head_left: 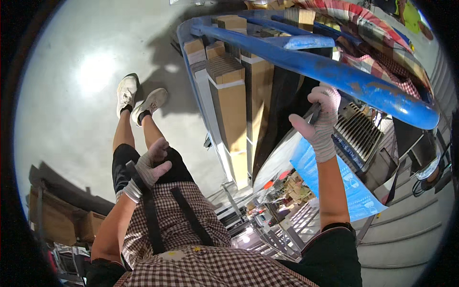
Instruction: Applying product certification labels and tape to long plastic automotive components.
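My left hand point(152, 165), in a pale knitted glove with pink fingers, hangs in front of my shorts. Its thumb stands off from the fingers and I see nothing held. A black strap point(148, 205) of the checked apron point(186, 215) runs up beside that wrist. Raised at the right, my gloved right hand point(322, 119) is just under a thick blue metal bar point(334, 71) with worn paint. Its thumb sticks out and its fingers bend loosely. Something dark shows between them, too small to make out; whether the fingertips touch the bar cannot be told.
Strapped stacks of brown cardboard point(227, 95) stand inside the blue frame. Checked red cloth point(401, 52) lies beyond the bar. Near my right forearm are a blue printed sheet point(354, 186) and a ribbed dark crate point(361, 131). Wooden boxes point(52, 215) stand at the lower left.
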`<state>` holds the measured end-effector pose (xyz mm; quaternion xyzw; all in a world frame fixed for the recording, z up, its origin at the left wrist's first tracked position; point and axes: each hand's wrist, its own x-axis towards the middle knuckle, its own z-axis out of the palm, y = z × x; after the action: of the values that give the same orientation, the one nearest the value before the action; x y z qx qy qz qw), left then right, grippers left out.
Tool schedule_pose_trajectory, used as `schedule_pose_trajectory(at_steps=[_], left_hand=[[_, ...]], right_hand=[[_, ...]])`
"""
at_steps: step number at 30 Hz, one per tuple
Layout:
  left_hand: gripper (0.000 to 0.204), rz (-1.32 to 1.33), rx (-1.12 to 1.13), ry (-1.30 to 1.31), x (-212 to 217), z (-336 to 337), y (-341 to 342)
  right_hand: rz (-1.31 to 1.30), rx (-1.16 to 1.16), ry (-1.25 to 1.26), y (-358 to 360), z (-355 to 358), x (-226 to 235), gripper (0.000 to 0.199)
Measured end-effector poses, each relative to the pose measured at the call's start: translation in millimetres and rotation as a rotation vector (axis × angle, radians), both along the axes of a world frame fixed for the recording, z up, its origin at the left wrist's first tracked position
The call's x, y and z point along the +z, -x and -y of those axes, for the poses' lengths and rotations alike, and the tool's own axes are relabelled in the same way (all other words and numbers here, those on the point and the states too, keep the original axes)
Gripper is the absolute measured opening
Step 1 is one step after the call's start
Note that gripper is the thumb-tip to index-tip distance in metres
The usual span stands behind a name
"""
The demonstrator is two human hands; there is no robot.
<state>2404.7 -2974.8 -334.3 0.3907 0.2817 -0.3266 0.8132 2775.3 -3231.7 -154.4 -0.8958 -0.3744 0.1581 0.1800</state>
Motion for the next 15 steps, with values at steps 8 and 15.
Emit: schedule_pose_trajectory(at_steps=[8, 15], left_hand=[[0.074, 0.140, -0.177, -0.081, 33, -2, -25], [0.073, 0.161, -0.320, -0.133, 57, 11, -41]], right_hand=[[0.084, -0.309, -0.062, 29, 19, 18, 0.040], [0.091, -0.536, -0.300, 45, 51, 40, 0.048]])
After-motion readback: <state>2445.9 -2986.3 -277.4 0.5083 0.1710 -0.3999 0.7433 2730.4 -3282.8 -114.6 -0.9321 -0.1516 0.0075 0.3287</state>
